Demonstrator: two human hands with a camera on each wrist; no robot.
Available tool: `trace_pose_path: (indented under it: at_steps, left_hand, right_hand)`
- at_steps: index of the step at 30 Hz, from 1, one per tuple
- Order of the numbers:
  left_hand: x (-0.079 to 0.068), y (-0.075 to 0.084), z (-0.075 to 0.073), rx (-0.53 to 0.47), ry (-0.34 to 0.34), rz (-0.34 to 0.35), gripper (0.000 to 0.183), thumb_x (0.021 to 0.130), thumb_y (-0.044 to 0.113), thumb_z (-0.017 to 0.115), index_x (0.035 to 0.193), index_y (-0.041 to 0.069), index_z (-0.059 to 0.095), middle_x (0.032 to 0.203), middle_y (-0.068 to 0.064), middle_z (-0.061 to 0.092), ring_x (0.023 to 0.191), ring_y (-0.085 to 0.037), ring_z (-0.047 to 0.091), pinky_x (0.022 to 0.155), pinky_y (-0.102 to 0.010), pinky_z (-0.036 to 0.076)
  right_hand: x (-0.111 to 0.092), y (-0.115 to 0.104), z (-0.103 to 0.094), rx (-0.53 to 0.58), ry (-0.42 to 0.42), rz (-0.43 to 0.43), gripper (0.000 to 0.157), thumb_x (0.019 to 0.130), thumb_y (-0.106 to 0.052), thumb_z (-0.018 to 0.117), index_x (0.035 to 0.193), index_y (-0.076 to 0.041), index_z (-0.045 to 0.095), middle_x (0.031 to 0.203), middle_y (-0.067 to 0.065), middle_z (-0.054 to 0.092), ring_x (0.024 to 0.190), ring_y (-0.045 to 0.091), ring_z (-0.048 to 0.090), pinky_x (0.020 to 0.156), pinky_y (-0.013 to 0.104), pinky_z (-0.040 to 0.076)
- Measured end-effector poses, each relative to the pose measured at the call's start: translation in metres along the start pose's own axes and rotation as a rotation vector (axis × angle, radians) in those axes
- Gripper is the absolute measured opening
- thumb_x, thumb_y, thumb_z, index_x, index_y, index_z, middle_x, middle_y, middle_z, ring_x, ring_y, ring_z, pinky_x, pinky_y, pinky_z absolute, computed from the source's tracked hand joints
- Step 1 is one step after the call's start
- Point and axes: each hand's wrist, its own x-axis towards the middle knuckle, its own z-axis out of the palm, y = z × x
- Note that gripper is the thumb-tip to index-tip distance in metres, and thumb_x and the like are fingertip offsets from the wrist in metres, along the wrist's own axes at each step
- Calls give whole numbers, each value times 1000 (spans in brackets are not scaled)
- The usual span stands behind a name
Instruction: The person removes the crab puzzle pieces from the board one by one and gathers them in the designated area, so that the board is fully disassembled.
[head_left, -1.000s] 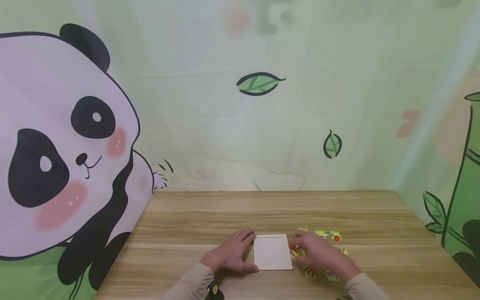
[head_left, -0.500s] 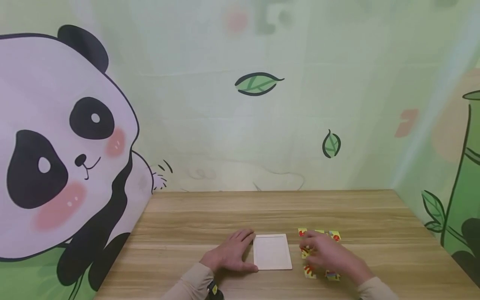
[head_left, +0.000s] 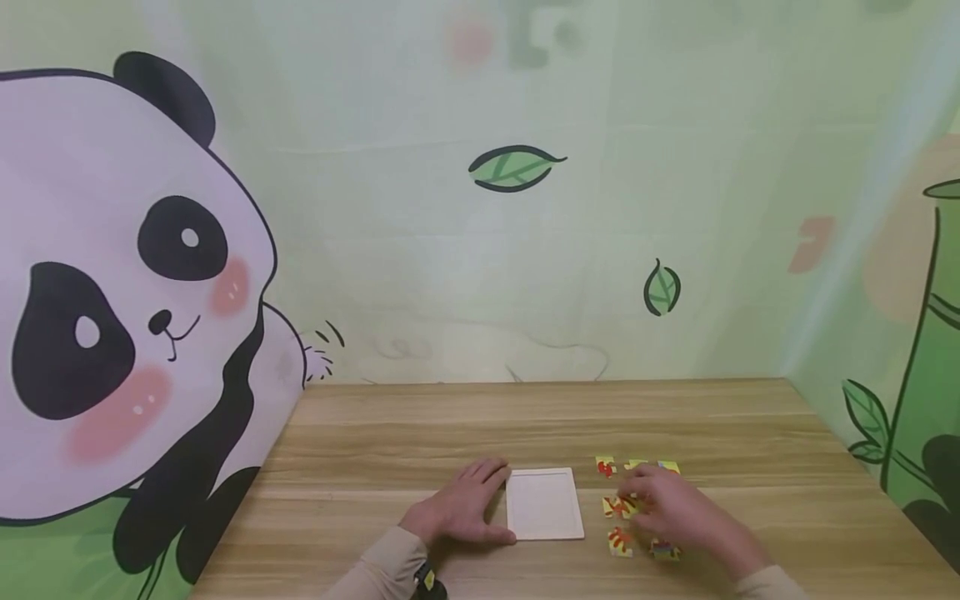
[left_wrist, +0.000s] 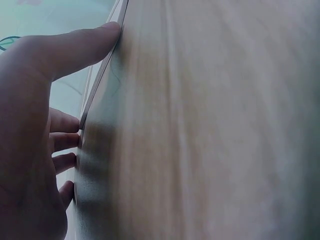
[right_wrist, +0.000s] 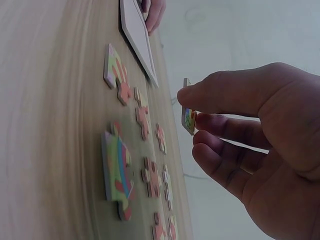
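Note:
My left hand [head_left: 468,504] rests at the left side of a square white puzzle tray [head_left: 543,504], thumb at the near corner and fingers spread along to the far one. In the left wrist view, its thumb [left_wrist: 92,42] touches the tray's edge. My right hand [head_left: 667,504] is over the jigsaw pieces to the right of the tray. In the right wrist view, it pinches a small jigsaw piece [right_wrist: 189,119] between thumb and index finger, raised above the others. The piece stands nearly edge-on there, showing a strip of coloured print. Below the hand, several pieces are partly hidden in the head view.
Loose yellow and red jigsaw pieces lie in rough rows, among them one at the far left [head_left: 605,467], one at the near left [head_left: 620,542] and a near right piece [right_wrist: 117,172] with a blue stripe. The wooden table [head_left: 375,433] meets a printed wall cloth [head_left: 420,275].
My right hand has moved rightward from the tray's right edge to above the pieces, uncovering those on the left of the group. The left hand and the tray stay put.

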Motion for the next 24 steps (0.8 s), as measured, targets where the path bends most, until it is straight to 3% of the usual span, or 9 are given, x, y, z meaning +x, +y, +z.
trace_pose_path:
  at_steps: [12, 24]
  left_hand:
    - [0, 0, 1, 11, 8, 10, 103, 78, 74, 58, 152, 8, 30, 157, -9, 30, 144, -27, 28, 118, -48, 27]
    - [1, -1, 2, 18, 7, 7, 102, 79, 75, 57, 152, 8, 31, 156, -9, 30, 143, -28, 30, 117, -49, 29]
  right_hand:
    - [-18, 10, -7, -50, 7, 31, 26, 69, -9, 78, 94, -14, 73, 96, -8, 63, 85, 8, 59, 72, 29, 55]
    - [-35, 18, -11, -33, 50, 36, 30, 65, -6, 77, 94, -14, 74, 91, -9, 61, 77, 4, 52, 63, 22, 48]
